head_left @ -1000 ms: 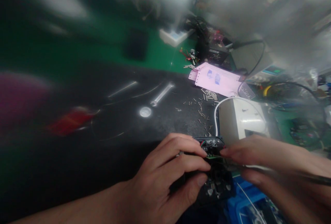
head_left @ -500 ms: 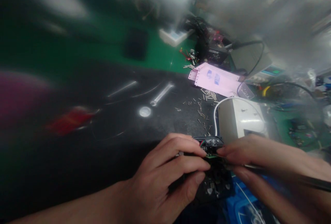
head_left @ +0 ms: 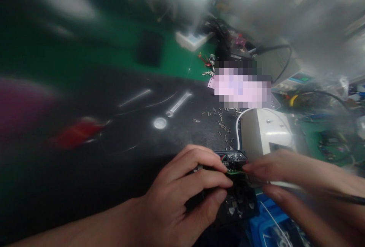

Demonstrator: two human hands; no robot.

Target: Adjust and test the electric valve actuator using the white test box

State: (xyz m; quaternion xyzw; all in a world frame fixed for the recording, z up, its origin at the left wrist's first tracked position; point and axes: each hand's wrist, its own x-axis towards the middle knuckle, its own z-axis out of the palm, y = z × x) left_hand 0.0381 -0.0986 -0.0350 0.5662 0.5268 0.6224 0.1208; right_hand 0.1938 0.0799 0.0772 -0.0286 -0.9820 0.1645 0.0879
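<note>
My left hand (head_left: pixel 188 192) is closed at the edge of a small green circuit board (head_left: pixel 233 171), its fingertips against the board. The board sits at a black housing (head_left: pixel 232 156) with red and green wires inside. From the right, my right hand (head_left: pixel 293 174) pinches a slim, dark-handled tool (head_left: pixel 339 196); motion blur hides its exact kind. The tool's thin end points at the board, close to my left fingertips. Below the board lies a black part (head_left: pixel 239 205) with shiny metal pieces, partly hidden by my left hand.
A white box (head_left: pixel 265 129) with a white cable stands just behind my right hand. Loose screws (head_left: pixel 222 121), a wrench (head_left: pixel 179 104) and a round white piece (head_left: pixel 159 123) lie on the black mat (head_left: pixel 137 125). A blue bin (head_left: pixel 258 224) is below right.
My right hand and its tool have shifted slightly to the right and down. My left hand stays at the board with barely any movement.
</note>
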